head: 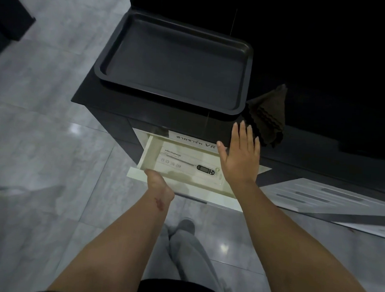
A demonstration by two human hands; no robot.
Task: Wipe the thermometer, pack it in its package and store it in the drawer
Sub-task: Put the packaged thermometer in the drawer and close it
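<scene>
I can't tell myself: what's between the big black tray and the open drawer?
In the head view, only the cabinet's dark top edge separates the tray from the drawer.

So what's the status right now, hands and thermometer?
Left hand grips drawer front. Right hand open above drawer. Packaged thermometer lies inside. Nothing blocking.

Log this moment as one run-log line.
packaged thermometer: lying in open drawer | left hand: gripping drawer front | right hand: open above drawer | cloth: on counter

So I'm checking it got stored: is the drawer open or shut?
Open: the drawer is pulled out, the thermometer package lying inside; left hand grips its front edge.
</scene>
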